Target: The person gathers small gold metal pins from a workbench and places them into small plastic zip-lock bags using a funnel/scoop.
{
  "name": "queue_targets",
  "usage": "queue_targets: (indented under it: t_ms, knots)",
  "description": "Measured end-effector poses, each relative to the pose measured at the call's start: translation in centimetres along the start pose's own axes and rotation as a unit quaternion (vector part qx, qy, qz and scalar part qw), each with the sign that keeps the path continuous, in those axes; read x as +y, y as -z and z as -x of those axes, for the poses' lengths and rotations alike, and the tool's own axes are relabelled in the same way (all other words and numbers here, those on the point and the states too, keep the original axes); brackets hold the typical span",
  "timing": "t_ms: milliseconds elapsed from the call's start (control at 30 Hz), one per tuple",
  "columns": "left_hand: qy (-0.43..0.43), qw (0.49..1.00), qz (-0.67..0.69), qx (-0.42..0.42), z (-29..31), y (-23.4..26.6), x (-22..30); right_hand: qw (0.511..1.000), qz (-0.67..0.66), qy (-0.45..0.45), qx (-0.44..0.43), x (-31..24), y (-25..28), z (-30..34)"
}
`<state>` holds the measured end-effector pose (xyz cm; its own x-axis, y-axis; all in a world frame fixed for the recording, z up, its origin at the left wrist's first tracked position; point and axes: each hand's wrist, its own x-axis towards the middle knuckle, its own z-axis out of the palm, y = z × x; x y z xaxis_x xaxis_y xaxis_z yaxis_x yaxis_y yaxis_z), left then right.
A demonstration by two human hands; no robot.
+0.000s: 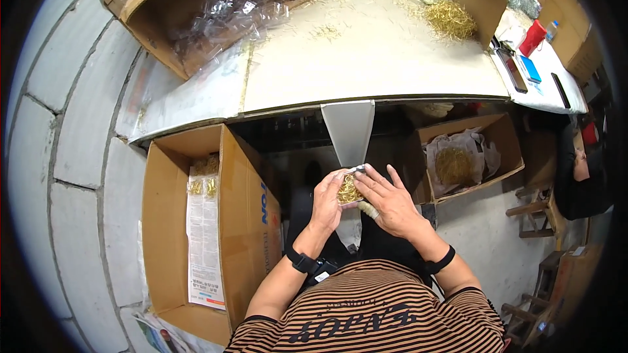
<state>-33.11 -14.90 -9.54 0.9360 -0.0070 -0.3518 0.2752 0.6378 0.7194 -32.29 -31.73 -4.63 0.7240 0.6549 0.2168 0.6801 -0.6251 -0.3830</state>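
Note:
In front of my lap, a small clear plastic box [350, 205] is filled with tangled gold-coloured metal bits [349, 189]; their exact kind is too small to tell. My left hand [326, 200] grips the box from its left side, fingers wrapped along its edge. Palm down on the other side, my right hand [392, 206] has its fingers stretched out, the fingertips resting at the box's upper right edge. A pale ribbed cover [367, 209] sits on the right thumb, close to the box's lower corner.
A cardboard carton [160, 222] on my left holds two gold-filled boxes [203, 186] on newspaper. Another carton [510, 147] at right contains gold bits in a plastic bag. The table [366, 59] ahead carries a carton of clear boxes [242, 10] and a gold pile [451, 19].

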Motion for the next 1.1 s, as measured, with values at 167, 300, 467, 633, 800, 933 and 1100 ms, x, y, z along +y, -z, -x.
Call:
queue_targets:
  t_ms: [167, 300, 467, 633, 800, 933, 1100]
  knots:
    - [-0.016, 0.998, -0.041, -0.035, -0.4, -0.7, 3.7, 0.978, -0.127, -0.043, 0.162, 0.1, 1.6, -0.9]
    - [-0.035, 0.995, -0.088, -0.041, 0.1, -0.5, 8.5, 0.954, -0.224, -0.067, 0.188, -0.6, 2.2, -2.3]
    - [-0.085, 0.989, -0.122, -0.003, 1.9, 3.2, 14.5, 0.945, -0.288, -0.089, 0.128, -2.1, 0.4, -3.3]
    - [-0.190, 0.953, -0.185, 0.143, 4.9, 11.2, 21.4, 0.945, -0.287, -0.147, 0.046, -1.2, -0.9, -2.1]
    - [-0.255, 0.906, -0.175, 0.288, 8.7, 24.6, 23.2, 0.937, -0.277, -0.211, 0.038, 0.9, -1.8, -2.8]
    - [-0.118, 0.880, -0.144, 0.437, 10.3, 32.9, 18.4, 0.941, -0.261, -0.211, 0.046, 0.7, -1.7, -6.0]
    - [-0.085, 0.879, -0.098, 0.458, 9.3, 38.2, 13.9, 0.962, -0.222, -0.161, 0.000, -1.4, -1.8, -9.6]
